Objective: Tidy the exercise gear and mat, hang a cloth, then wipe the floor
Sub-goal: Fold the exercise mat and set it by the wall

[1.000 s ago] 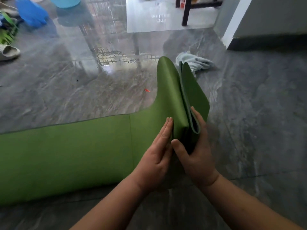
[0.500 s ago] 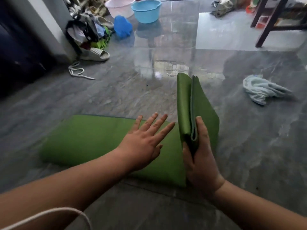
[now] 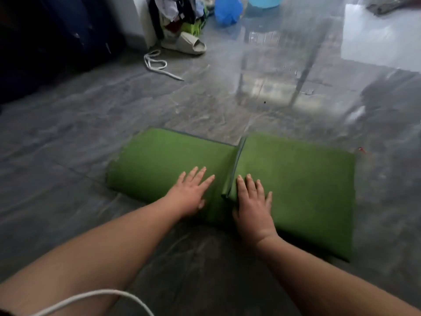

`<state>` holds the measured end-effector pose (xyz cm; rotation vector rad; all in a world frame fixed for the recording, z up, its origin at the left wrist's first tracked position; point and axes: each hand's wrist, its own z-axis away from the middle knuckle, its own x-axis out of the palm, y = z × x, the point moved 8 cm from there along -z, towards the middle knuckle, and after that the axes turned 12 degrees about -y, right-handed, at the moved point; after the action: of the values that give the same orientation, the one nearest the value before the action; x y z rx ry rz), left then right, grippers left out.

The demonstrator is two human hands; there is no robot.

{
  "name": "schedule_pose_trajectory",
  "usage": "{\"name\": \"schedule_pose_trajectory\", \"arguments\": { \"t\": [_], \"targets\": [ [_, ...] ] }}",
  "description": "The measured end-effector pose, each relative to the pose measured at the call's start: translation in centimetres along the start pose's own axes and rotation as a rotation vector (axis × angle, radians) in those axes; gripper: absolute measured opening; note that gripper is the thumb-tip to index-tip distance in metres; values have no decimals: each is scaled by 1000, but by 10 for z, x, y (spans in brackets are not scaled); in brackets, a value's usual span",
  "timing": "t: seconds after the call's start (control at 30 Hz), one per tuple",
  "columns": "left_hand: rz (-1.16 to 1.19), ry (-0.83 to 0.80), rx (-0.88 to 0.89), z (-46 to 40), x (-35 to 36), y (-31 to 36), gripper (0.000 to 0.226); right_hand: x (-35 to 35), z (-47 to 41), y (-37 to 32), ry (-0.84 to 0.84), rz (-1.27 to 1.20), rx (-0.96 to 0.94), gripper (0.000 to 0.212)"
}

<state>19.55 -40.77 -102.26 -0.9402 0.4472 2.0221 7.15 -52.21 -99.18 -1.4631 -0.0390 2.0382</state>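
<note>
Mat (image 3: 296, 190), green, folded, flat on grey floor (image 3: 91, 144) | left hand (image 3: 190, 192): fingers straight and spread, palm pressing the lower layer just left of the fold edge | right hand (image 3: 254, 202): fingers straight, flat on the folded stack just right of that edge | beyond fingertips: white cord (image 3: 157, 66), pale slipper (image 3: 185, 43), apparently a blue cloth (image 3: 226, 9), blurred

We see soft daylight from the far side, thrown back as pale glare patches on the glossy grey marble-patterned floor (image 3: 262, 103). The upper left corner sinks into near-black shadow. Motion blur smears the whole frame, softening the flat green foam mat (image 3: 296, 179). Wide-angle distortion stretches the bare forearms at our bottom edge.
</note>
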Motion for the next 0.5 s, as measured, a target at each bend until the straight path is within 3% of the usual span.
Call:
{"name": "schedule_pose_trajectory", "arguments": {
  "t": [0.23, 0.33, 0.5],
  "targets": [
    [27, -47, 30, -20, 66, -37, 71, 82, -18, -4, -138, 254, -8, 88],
    [32, 13, 55, -27, 79, -42, 68, 93, -19, -1, -148, 290, 19, 84],
    [55, 55, 75, -37, 92, -44, 67, 101, -24, 4, -174, 343, -19, 101]
  ]
}}
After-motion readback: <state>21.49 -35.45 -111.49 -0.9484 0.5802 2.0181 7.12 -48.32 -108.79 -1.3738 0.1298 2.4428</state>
